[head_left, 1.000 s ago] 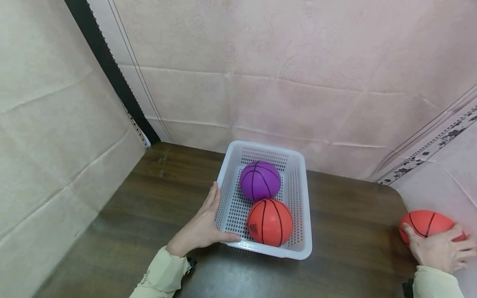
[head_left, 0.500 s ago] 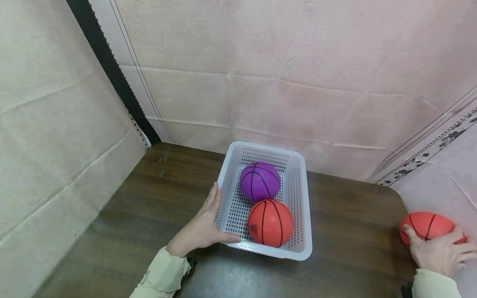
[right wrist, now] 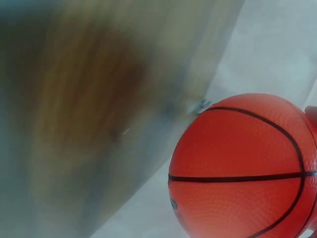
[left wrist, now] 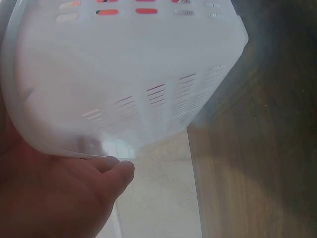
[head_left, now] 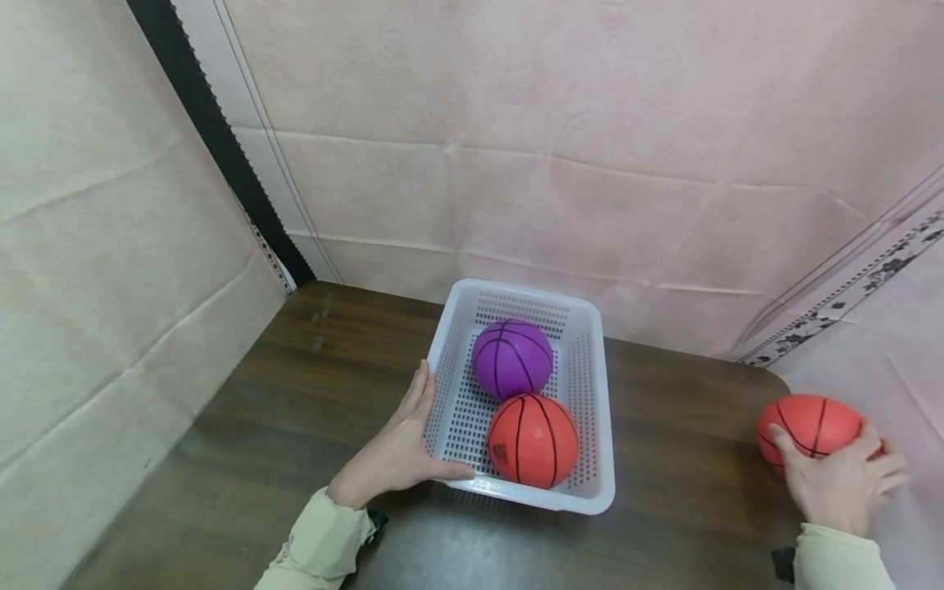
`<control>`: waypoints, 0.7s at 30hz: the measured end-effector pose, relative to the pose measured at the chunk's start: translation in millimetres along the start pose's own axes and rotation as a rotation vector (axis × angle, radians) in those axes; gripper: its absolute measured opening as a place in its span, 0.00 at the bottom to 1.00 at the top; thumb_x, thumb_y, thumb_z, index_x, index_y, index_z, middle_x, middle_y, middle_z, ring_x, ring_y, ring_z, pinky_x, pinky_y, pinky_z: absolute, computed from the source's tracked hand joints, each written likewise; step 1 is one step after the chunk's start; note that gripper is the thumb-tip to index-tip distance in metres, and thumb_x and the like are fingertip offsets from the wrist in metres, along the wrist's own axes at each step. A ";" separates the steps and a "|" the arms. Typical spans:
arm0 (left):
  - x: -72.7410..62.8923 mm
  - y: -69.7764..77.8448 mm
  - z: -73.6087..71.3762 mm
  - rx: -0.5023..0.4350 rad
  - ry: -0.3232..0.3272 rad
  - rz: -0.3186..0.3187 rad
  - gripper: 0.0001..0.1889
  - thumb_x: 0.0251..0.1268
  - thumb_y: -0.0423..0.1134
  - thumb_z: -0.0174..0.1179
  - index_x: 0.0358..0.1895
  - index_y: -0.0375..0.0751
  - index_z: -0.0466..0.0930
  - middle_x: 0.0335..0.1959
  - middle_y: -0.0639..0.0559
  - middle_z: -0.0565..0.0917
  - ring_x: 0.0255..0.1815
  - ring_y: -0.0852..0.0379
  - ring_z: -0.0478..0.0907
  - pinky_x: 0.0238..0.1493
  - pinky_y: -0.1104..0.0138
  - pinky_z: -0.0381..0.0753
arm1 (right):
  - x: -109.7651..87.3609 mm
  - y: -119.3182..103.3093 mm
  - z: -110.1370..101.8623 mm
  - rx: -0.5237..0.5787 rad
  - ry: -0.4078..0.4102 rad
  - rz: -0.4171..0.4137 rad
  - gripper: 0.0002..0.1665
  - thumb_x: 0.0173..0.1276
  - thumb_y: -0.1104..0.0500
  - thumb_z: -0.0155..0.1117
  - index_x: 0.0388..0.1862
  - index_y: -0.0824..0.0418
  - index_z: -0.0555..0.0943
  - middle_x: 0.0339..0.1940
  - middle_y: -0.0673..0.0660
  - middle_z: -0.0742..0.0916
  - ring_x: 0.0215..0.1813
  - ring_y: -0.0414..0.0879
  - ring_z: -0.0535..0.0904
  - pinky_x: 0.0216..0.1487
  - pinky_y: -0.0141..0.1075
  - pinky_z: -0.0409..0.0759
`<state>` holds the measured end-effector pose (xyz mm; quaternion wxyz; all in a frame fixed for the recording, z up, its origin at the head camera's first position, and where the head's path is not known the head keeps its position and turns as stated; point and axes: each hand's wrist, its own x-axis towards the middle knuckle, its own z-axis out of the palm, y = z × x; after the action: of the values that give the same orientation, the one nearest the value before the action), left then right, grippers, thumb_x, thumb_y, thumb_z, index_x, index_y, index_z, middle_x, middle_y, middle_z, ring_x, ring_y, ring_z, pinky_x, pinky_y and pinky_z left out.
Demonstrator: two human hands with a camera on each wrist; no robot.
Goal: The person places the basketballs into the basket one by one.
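A white perforated plastic basket (head_left: 606, 410) stands on the table. My left hand (head_left: 401, 459) holds its near-left corner, thumb over the front rim and fingers along the left side; in the left wrist view the basket wall (left wrist: 119, 59) fills much of the picture. Inside lie a purple toy basketball (head_left: 511, 358) and, nearer me, an orange-red one (head_left: 533, 442). Far to the right, my right hand (head_left: 841, 483) grips another orange-red toy basketball (head_left: 807, 422). That ball (right wrist: 242, 168) appears raised off the table in the right wrist view; most of the hand is out of that picture.
The dark wooden table (head_left: 686, 467) has a rounded far-right corner close to the held ball. Pale fabric (head_left: 553, 164) hangs behind the table and on both sides. A black strip (head_left: 221, 147) runs down the left back corner.
My right hand and the ball in it have moved left and slightly away from me, inward from the table's right edge. The left hand and basket stay put.
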<state>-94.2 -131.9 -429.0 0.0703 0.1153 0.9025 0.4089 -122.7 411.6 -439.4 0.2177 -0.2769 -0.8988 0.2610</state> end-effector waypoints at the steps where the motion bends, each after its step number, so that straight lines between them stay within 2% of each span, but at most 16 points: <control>1: -0.1 0.0 0.0 -0.001 0.001 -0.002 0.76 0.32 0.70 0.74 0.78 0.48 0.27 0.76 0.63 0.22 0.78 0.53 0.32 0.70 0.47 0.54 | -1.7 -4.6 1.5 0.018 0.005 -0.019 0.62 0.53 0.44 0.73 0.76 0.63 0.48 0.70 0.74 0.53 0.71 0.70 0.43 0.63 0.69 0.47; 11: 0.5 0.3 -0.8 0.012 -0.005 -0.005 0.76 0.31 0.72 0.73 0.78 0.48 0.26 0.76 0.63 0.22 0.78 0.53 0.31 0.70 0.47 0.53 | -20.7 -59.2 7.0 0.063 -0.084 -0.143 0.60 0.55 0.44 0.73 0.77 0.60 0.50 0.71 0.69 0.56 0.71 0.62 0.46 0.56 0.66 0.60; 16: 0.9 1.1 -1.1 0.005 -0.007 -0.010 0.76 0.32 0.71 0.74 0.78 0.48 0.26 0.76 0.63 0.21 0.78 0.53 0.31 0.70 0.47 0.52 | -32.3 -88.7 7.6 0.089 -0.126 -0.218 0.61 0.54 0.42 0.74 0.78 0.54 0.49 0.72 0.65 0.56 0.71 0.60 0.47 0.53 0.67 0.64; 21: 0.3 1.2 -0.7 -0.007 -0.009 -0.021 0.76 0.31 0.69 0.75 0.78 0.49 0.27 0.76 0.64 0.22 0.78 0.51 0.32 0.70 0.46 0.53 | -45.4 -110.0 8.8 0.170 -0.085 -0.409 0.62 0.49 0.49 0.80 0.77 0.53 0.54 0.70 0.64 0.60 0.69 0.60 0.52 0.51 0.68 0.66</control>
<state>-94.4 -131.6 -427.6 0.0788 0.1075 0.9020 0.4107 -135.5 302.7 -392.4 0.2506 -0.0581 -0.9194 0.2975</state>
